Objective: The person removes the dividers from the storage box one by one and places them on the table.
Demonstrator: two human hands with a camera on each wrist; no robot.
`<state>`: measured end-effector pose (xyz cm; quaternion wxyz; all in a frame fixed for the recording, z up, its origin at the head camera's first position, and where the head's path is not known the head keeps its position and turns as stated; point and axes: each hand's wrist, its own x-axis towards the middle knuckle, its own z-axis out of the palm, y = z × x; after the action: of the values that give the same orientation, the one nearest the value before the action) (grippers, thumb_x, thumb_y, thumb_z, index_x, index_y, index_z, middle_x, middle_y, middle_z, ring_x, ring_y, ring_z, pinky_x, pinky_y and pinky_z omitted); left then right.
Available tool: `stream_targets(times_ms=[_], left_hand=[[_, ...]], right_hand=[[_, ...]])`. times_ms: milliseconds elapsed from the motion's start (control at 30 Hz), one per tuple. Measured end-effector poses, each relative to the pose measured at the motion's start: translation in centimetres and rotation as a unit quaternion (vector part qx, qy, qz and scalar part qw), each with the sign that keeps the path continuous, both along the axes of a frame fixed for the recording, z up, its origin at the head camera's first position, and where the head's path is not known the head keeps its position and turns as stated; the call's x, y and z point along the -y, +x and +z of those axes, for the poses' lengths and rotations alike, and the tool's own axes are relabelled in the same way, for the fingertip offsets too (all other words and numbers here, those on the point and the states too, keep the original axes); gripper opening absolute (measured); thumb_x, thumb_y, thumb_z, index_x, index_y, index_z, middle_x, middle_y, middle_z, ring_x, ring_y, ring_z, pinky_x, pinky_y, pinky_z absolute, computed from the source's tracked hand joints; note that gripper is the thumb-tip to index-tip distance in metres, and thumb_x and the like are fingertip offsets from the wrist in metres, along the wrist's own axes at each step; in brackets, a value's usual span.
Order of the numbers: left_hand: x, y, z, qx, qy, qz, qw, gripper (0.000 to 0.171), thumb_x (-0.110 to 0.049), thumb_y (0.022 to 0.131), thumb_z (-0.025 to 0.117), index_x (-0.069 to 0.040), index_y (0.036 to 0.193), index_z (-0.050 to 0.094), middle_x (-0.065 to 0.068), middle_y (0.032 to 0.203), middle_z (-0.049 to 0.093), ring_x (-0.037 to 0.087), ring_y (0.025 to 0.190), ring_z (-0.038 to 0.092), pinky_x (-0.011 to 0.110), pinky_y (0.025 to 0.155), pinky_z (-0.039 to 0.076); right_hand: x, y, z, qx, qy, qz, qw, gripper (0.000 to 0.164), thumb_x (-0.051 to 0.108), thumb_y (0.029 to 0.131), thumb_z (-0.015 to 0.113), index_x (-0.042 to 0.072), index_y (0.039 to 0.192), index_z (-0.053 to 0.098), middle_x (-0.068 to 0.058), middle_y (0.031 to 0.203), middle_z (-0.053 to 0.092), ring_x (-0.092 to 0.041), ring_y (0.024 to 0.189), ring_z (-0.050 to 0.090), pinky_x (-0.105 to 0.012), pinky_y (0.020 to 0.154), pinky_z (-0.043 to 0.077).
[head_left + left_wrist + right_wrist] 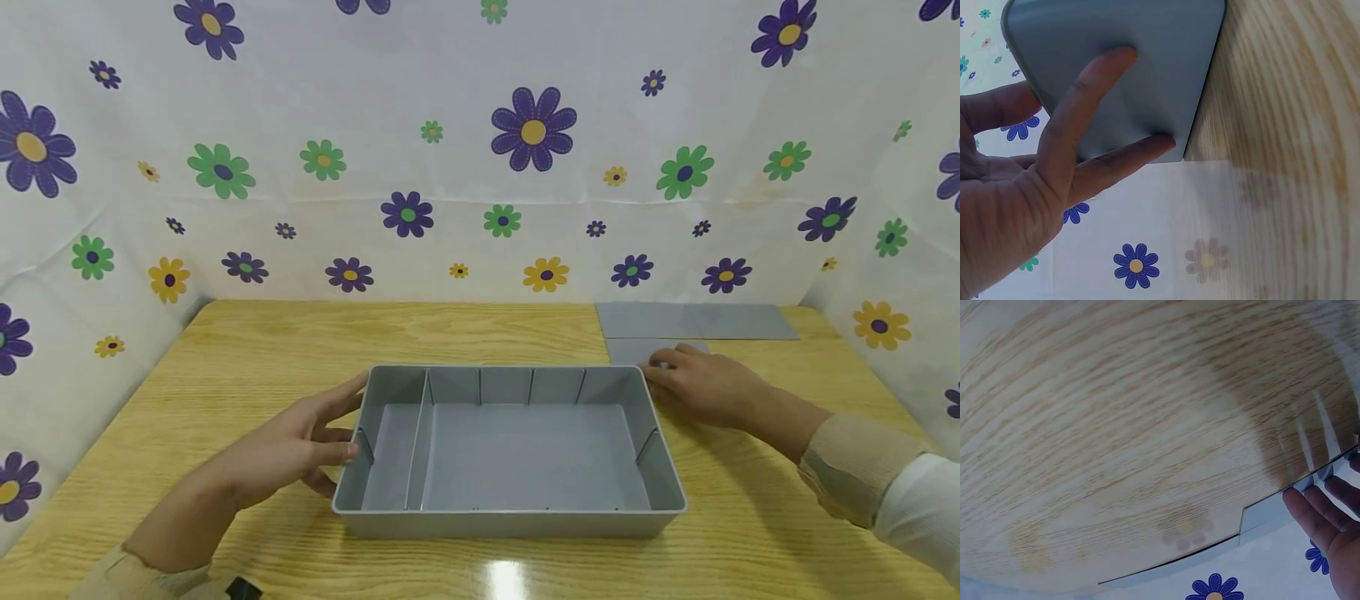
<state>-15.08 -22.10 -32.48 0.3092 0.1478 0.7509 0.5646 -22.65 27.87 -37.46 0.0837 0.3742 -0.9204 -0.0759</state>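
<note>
A grey rectangular tray (510, 523) with slotted walls sits on the table in the head view. One upright divider (422, 442) crosses it near its left end. My left hand (281, 454) touches the tray's left wall with extended fingers; in the left wrist view fingertips rest on the tray's outer side (1179, 69). Beyond the tray's right back corner, my right hand (705, 387) lies over a flat grey panel (626, 350), partly covering it. The right wrist view has the right fingertips (1291, 495) at the panel's edge, the fingers only slightly bent.
Two more grey panels, one at left (647, 320) and one at right (746, 322), lie end to end along the back of the wooden table (300, 333). A flower-printed white cloth (450, 167) hangs behind and at both sides.
</note>
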Motion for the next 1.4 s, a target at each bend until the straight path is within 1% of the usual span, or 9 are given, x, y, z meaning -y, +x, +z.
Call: stream_targets(times_ms=[133, 367, 633, 800, 1000, 1200, 1400], left_hand=[[-0.05, 0.0, -0.04, 0.001, 0.002, 0.0, 1.0, 0.078, -0.013, 0.093, 0.054, -0.02, 0.152, 0.003, 0.016, 0.157, 0.006, 0.048, 0.132, 0.031, 0.048, 0.072, 0.055], [-0.15, -0.07, -0.03, 0.0, 0.005, -0.003, 1.0, 0.078, -0.013, 0.094, 0.054, -0.02, 0.152, 0.003, 0.016, 0.157, 0.007, 0.047, 0.131, 0.032, 0.049, 0.071, 0.055], [-0.23, -0.07, 0.01, 0.0, 0.002, -0.005, 1.0, 0.078, -0.013, 0.094, 0.053, -0.019, 0.152, 0.002, 0.017, 0.157, 0.008, 0.045, 0.129, 0.037, 0.049, 0.071, 0.055], [-0.27, -0.11, 0.04, 0.0, 0.001, -0.004, 1.0, 0.078, -0.013, 0.094, 0.053, -0.019, 0.152, 0.002, 0.017, 0.157, 0.008, 0.045, 0.129, 0.037, 0.048, 0.072, 0.055], [-0.22, -0.08, 0.01, 0.002, 0.007, -0.006, 1.0, 0.078, -0.013, 0.094, 0.053, -0.019, 0.152, 0.002, 0.016, 0.157, 0.007, 0.046, 0.13, 0.036, 0.049, 0.072, 0.055], [-0.04, 0.02, -0.08, 0.003, 0.007, -0.001, 1.0, 0.078, -0.013, 0.093, 0.054, -0.019, 0.152, 0.003, 0.016, 0.157, 0.006, 0.047, 0.131, 0.032, 0.048, 0.072, 0.055], [0.01, 0.04, -0.08, 0.003, 0.006, 0.0, 1.0, 0.079, -0.014, 0.093, 0.055, -0.019, 0.152, 0.003, 0.016, 0.157, 0.005, 0.047, 0.131, 0.032, 0.048, 0.072, 0.055]], right_hand=[[-0.02, 0.06, -0.01, 0.005, 0.004, -0.007, 1.0, 0.031, 0.022, 0.091, 0.06, 0.013, 0.121, 0.062, -0.011, 0.115, 0.062, -0.03, 0.102, 0.059, -0.041, 0.076, 0.055], [-0.01, 0.15, 0.33, 0.02, -0.014, -0.026, 0.999, 0.035, 0.021, 0.091, 0.06, 0.013, 0.125, 0.058, -0.01, 0.119, 0.061, -0.03, 0.105, 0.059, -0.042, 0.076, 0.054], [-0.06, 0.29, 0.13, 0.005, 0.018, -0.008, 1.0, 0.035, 0.019, 0.09, 0.062, 0.01, 0.123, 0.058, -0.011, 0.115, 0.062, -0.029, 0.101, 0.06, -0.039, 0.075, 0.055], [-0.08, 0.27, 0.04, 0.003, 0.016, -0.009, 1.0, 0.035, 0.018, 0.089, 0.062, 0.009, 0.122, 0.058, -0.011, 0.114, 0.062, -0.029, 0.1, 0.06, -0.039, 0.075, 0.055], [0.05, 0.13, -0.15, -0.003, 0.008, -0.003, 1.0, 0.033, 0.022, 0.089, 0.062, 0.009, 0.12, 0.06, -0.01, 0.111, 0.063, -0.027, 0.098, 0.061, -0.038, 0.075, 0.055], [0.23, -0.03, -0.14, 0.003, 0.007, -0.01, 1.0, 0.033, 0.023, 0.09, 0.06, 0.01, 0.121, 0.06, -0.01, 0.113, 0.063, -0.027, 0.101, 0.061, -0.04, 0.078, 0.055], [0.38, 0.03, -0.03, 0.001, 0.014, -0.01, 1.0, 0.034, 0.024, 0.089, 0.061, 0.01, 0.12, 0.06, -0.01, 0.113, 0.063, -0.027, 0.1, 0.061, -0.039, 0.076, 0.055]])
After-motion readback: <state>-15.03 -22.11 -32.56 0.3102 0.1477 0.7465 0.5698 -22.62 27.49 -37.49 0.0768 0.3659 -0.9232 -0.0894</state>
